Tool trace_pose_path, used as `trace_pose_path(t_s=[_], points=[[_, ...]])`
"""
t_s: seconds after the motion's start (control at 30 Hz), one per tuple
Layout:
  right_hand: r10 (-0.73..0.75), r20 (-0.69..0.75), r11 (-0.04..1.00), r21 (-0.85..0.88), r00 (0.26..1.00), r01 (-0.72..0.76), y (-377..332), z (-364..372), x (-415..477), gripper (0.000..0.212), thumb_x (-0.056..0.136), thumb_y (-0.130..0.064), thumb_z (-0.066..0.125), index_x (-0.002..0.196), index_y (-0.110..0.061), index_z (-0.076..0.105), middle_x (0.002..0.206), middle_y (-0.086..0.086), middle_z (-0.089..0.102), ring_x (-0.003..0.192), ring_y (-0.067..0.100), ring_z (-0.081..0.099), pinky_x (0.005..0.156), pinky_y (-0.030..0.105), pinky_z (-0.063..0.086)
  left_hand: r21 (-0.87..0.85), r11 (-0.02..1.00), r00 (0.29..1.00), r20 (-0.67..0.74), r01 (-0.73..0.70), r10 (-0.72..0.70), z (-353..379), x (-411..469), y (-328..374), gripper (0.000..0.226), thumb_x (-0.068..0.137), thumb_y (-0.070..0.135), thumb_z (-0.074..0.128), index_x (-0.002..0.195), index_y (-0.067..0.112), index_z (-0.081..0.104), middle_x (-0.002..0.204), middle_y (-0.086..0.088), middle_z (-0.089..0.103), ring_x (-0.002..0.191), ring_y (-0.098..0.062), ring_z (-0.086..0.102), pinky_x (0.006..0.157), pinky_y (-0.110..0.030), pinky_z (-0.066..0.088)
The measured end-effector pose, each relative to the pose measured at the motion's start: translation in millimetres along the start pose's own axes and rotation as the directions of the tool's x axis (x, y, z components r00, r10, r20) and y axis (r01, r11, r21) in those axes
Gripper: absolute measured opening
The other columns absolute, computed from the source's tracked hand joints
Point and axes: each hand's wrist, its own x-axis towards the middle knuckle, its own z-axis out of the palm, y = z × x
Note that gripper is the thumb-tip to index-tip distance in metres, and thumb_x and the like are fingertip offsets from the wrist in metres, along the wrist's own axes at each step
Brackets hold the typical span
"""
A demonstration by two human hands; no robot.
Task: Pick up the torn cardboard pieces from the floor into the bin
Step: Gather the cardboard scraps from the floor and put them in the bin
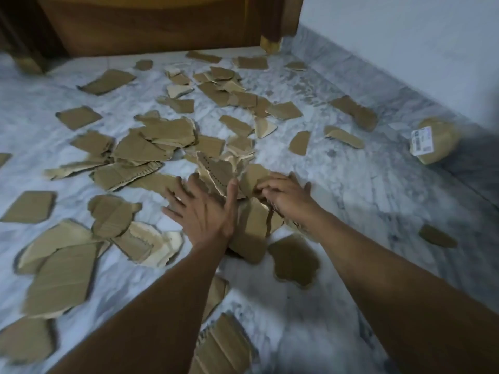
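Torn brown cardboard pieces lie scattered over the marble floor (351, 184). A small heap of pieces (251, 225) sits between my hands at the centre. My left hand (202, 209) presses against the heap's left side with spread, straight fingers. On the heap's right side, my right hand (286, 195) has its fingers bent over the top pieces. A piece with a perforated edge (216, 171) stands up between the hands. No bin is in view.
Large pieces lie at the left (62, 273) and near my arms (224, 346). A piece with a white label (432, 141) rests by the right wall. Wooden furniture (162, 22) stands at the back, with a leg (270, 44) near the wall.
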Motion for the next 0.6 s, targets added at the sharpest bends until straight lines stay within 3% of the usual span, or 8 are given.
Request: trace_pose_path(t_s=[0.03,0.07,0.17,0.23,0.3,0.4,0.5,0.6], points=[[0.001,-0.075,0.997,0.078,0.997,0.005,-1.7,1.1,-5.0,0.029,0.099,-0.029,0.054,0.118,-0.044,0.070,0.148,-0.008,0.043,0.152,0.017,0.015,0.118,0.038,-0.018,0.012,1.000,0.998,0.056,0.003,-0.004,-3.1,6.7,-4.8,0.090,0.090,0.077,0.041,0.156,0.018,0.023,0.166,-0.016,0.015,0.153,-0.043,0.003,0.120,-0.066,0.001],[0.052,-0.161,0.992,0.121,0.986,-0.033,-1.0,0.9,-8.5,0.037,0.098,-0.027,0.053,0.129,-0.044,0.065,0.149,-0.005,0.042,0.154,0.022,0.012,0.120,0.046,-0.017,0.064,0.998,0.994,0.110,-0.019,0.012,-5.3,13.1,-11.4,0.092,0.091,0.077,0.038,0.160,0.023,0.012,0.169,-0.012,0.007,0.154,-0.043,-0.004,0.119,-0.065,-0.003],[0.304,-0.237,0.939,-0.090,0.923,-0.332,5.5,-1.8,-14.0,0.063,0.100,-0.040,0.045,0.158,-0.047,0.020,0.170,0.001,0.009,0.156,0.033,-0.008,0.120,0.060,-0.012,0.253,0.961,0.982,0.175,-0.107,0.063,-8.1,19.8,-26.1,0.088,0.093,0.072,0.036,0.162,0.024,0.011,0.168,-0.010,0.015,0.153,-0.042,0.004,0.120,-0.062,0.007],[0.266,-0.135,0.941,-0.180,0.955,-0.287,-4.7,8.8,-17.6,0.067,0.102,-0.043,0.041,0.160,-0.044,0.008,0.171,0.001,0.002,0.156,0.032,-0.012,0.121,0.059,-0.014,0.262,0.960,0.987,0.143,-0.104,0.068,-13.0,18.4,-26.2,0.090,0.090,0.069,0.045,0.161,0.022,0.016,0.164,-0.010,0.026,0.149,-0.039,0.017,0.116,-0.056,0.019],[0.181,-0.058,0.975,-0.122,0.982,-0.187,-24.7,24.5,-18.5,0.065,0.104,-0.036,0.039,0.161,-0.041,0.009,0.171,0.000,0.005,0.156,0.028,-0.011,0.122,0.056,-0.015,0.214,0.972,0.984,0.167,-0.095,0.060,-19.2,18.5,-24.7,0.094,0.085,0.065,0.052,0.161,0.021,0.017,0.161,-0.011,0.032,0.145,-0.037,0.024,0.112,-0.054,0.023],[0.164,-0.099,0.986,0.005,0.981,-0.164,-42.8,33.4,-16.6,0.066,0.102,-0.026,0.045,0.161,-0.035,0.017,0.170,0.001,0.010,0.157,0.026,-0.006,0.123,0.055,-0.012,0.103,0.988,0.984,0.146,-0.119,0.103,-31.6,18.7,-28.9,0.094,0.073,0.064,0.047,0.156,0.024,0.028,0.152,-0.016,0.041,0.141,-0.038,0.029,0.109,-0.054,0.026],[0.283,-0.172,0.949,-0.091,0.944,-0.301,-39.1,28.5,-12.2,0.075,0.099,-0.046,0.048,0.162,-0.037,0.008,0.171,0.004,-0.009,0.155,0.033,-0.013,0.121,0.062,-0.011,0.189,0.971,0.984,0.128,-0.147,0.124,-42.5,30.5,-44.2,0.099,0.080,0.082,0.043,0.160,0.032,0.013,0.165,-0.019,0.016,0.152,-0.041,0.006,0.117,-0.062,0.009],[0.405,-0.105,0.876,-0.241,0.908,-0.418,-34.8,32.5,-8.5,0.074,0.101,-0.063,0.025,0.162,-0.033,-0.004,0.168,0.009,-0.022,0.153,0.037,-0.023,0.116,0.065,-0.018,0.375,0.922,0.977,0.215,-0.095,0.013,-54.6,49.1,-67.6,0.112,0.068,0.103,0.016,0.159,0.042,-0.005,0.168,-0.014,-0.018,0.150,-0.048,-0.022,0.112,-0.068,-0.018]])
